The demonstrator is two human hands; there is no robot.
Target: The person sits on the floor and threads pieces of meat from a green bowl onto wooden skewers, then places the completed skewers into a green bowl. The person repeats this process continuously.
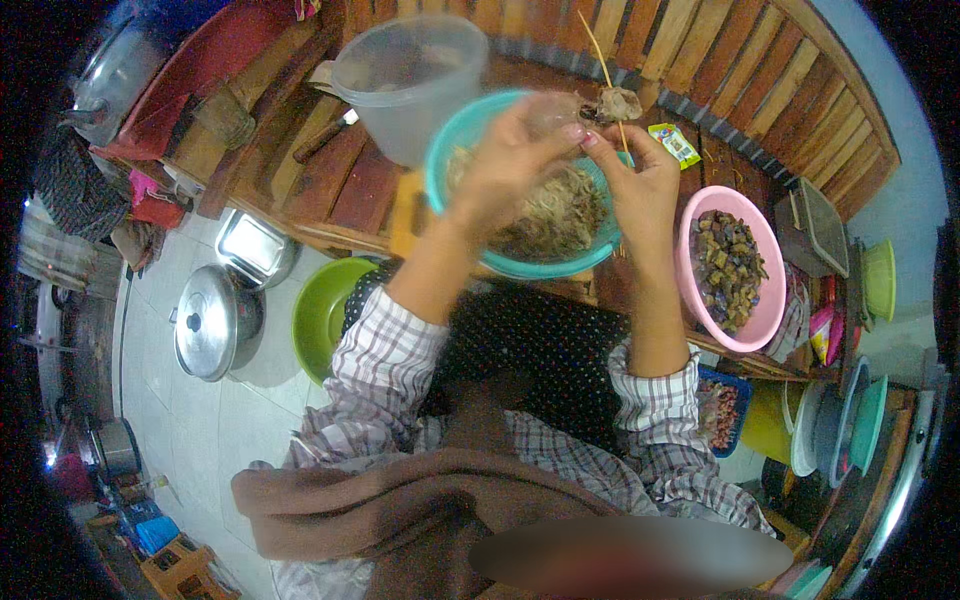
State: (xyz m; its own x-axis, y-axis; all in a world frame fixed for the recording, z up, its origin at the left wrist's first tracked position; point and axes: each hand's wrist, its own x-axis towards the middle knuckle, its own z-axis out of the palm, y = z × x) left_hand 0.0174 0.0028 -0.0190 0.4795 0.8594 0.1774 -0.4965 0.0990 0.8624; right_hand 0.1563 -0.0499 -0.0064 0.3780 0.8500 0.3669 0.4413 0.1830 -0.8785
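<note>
In my right hand [640,175], closed fingers grip a thin bamboo skewer [596,48] that points up and slightly left. A greyish, folded piece of meat [618,104] is threaded on it above my fingers. My left hand [515,150], partly blurred, is pinched with its fingertips against the right thumb, beside the meat; what it holds is not clear. Both hands are above a teal basin [436,190] of pale, stringy, greyish pieces [555,215]. To the right of my right hand, a pink basin [770,265] holds dark, chunky cut pieces [728,270].
A translucent bucket [400,105] and a knife [325,138] are on the wooden bench behind. A yellow-green packet [674,146] lies beyond my right hand. A green basin [318,320] and a lidded metal pot [210,325] are at left; a blue tray [740,405] sits low at right.
</note>
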